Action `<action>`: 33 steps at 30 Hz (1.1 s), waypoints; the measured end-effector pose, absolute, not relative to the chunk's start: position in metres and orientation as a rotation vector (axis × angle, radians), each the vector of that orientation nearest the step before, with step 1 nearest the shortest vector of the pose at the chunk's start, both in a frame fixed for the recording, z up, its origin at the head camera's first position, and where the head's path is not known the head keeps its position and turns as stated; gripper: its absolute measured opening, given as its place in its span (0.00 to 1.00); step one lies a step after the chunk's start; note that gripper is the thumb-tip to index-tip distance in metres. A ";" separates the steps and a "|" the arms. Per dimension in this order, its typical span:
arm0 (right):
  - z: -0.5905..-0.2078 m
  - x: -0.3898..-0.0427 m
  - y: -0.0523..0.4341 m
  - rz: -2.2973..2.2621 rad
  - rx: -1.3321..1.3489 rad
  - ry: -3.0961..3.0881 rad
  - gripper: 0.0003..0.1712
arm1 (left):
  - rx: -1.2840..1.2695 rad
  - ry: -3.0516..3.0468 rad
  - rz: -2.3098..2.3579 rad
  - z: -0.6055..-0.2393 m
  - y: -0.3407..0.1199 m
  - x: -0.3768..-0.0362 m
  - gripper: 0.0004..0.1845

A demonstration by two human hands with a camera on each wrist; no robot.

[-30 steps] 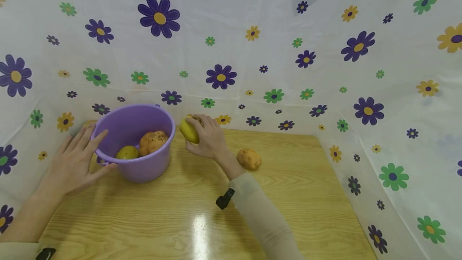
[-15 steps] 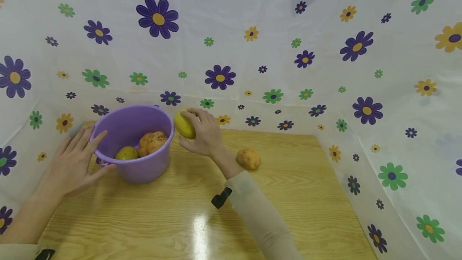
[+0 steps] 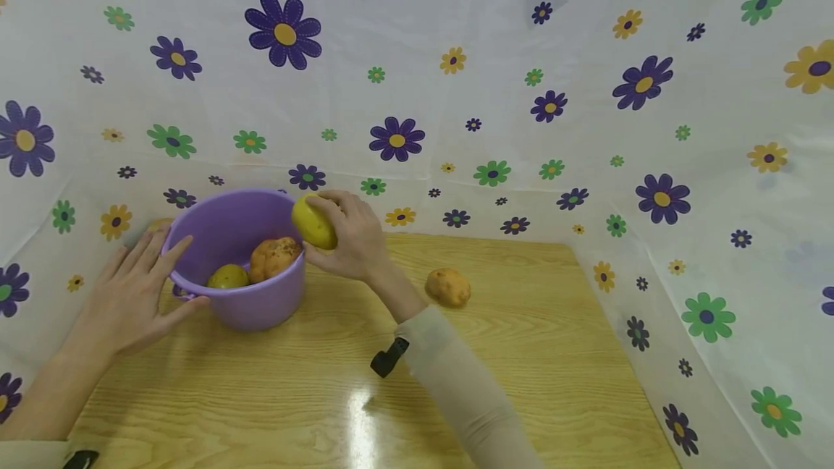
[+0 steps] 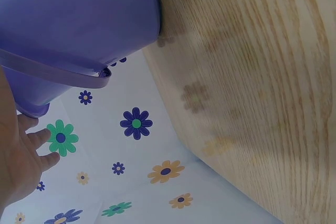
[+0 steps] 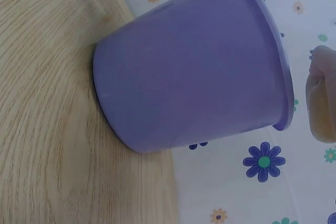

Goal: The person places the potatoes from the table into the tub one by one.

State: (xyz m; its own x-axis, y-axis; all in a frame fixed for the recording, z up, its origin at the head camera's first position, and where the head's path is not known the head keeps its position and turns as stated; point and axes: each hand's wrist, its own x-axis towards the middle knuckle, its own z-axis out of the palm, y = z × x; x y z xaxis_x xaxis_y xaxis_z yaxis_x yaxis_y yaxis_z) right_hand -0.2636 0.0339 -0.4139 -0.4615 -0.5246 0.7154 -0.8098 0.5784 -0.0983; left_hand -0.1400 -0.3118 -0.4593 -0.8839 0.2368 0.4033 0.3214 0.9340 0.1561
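My right hand [image 3: 355, 234] grips a smooth yellow oval fruit [image 3: 314, 223] at the right rim of a purple bucket [image 3: 267, 306]. In the right wrist view the fruit [image 5: 319, 111] shows just beyond the bucket's rim. Inside the bucket lie a yellow-green oval fruit [image 3: 228, 276] and a large, lumpy potato [image 3: 275, 259] with brown specks. My left hand [image 3: 133, 295] rests against the bucket's left side with its fingers spread, thumb near the handle joint. Its fingertips [image 4: 51, 160] show beside the bucket in the left wrist view.
One potato [image 3: 448, 287] lies on the wooden table [image 3: 534, 353] to the right of my right forearm. Behind my left fingers, a tan thing [image 3: 159, 224] is mostly hidden by the bucket. A flowered white sheet [image 3: 404, 93] encloses the back and sides.
My right hand has carried the yellow fruit left and slightly up, from beside the bucket to its right rim. The left hand and the potato on the table have stayed put.
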 end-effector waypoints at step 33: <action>-0.405 -0.253 -0.010 0.378 1.234 -2.195 0.39 | -0.404 -2.719 -0.301 -0.461 -0.311 -0.139 0.54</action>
